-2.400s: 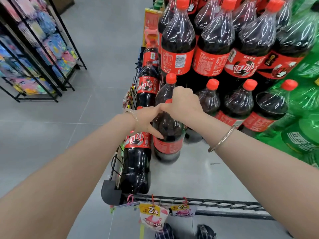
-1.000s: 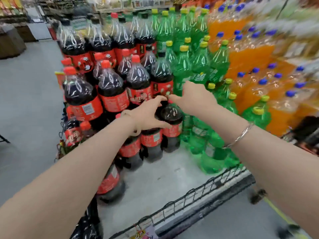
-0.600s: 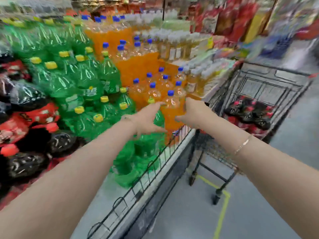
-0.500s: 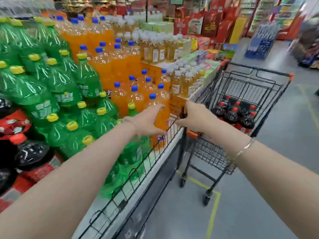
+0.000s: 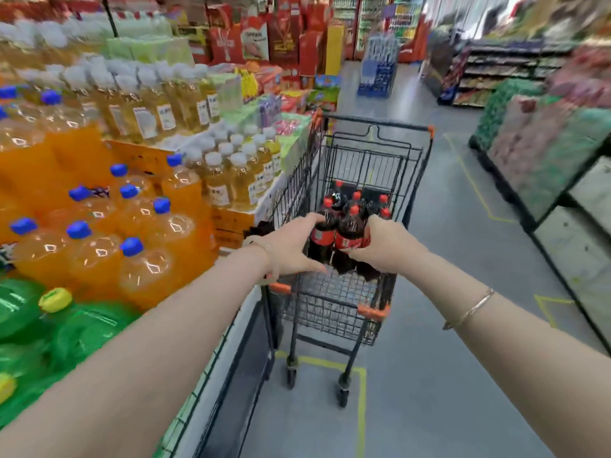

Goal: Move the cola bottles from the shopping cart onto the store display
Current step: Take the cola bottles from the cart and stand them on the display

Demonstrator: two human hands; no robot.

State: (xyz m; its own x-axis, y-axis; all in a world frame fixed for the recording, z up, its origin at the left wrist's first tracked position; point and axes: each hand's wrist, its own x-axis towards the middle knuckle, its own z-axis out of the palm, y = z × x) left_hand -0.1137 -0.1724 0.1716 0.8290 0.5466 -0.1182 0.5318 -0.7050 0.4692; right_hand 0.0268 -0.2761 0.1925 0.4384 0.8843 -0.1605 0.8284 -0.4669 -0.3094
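Several cola bottles point(image 5: 349, 226) with red caps and red labels stand upright in the black wire shopping cart point(image 5: 377, 128) in the aisle ahead. Both my arms reach out toward the cart. My left hand point(image 5: 291, 250) is spread, thumb low and fingers high, just left of the bottles. My right hand point(image 5: 386, 247) is loosely curved just right of them. Both hands overlap the bottles in the picture, and I cannot tell whether they touch. The cola part of the display is out of view to the left.
On the left, the display platform with a wire rail point(image 5: 211, 368) carries orange soda bottles point(image 5: 145, 259), green bottles point(image 5: 49, 325) and yellow drink bottles point(image 5: 231, 180). Shelves point(image 5: 555, 166) line the right side of the grey aisle floor point(image 5: 439, 375), which has yellow floor lines.
My view swung right from the cola display to the cart. My hands let go of the bottle set there and now reach, holding nothing, toward the bottles in the cart.
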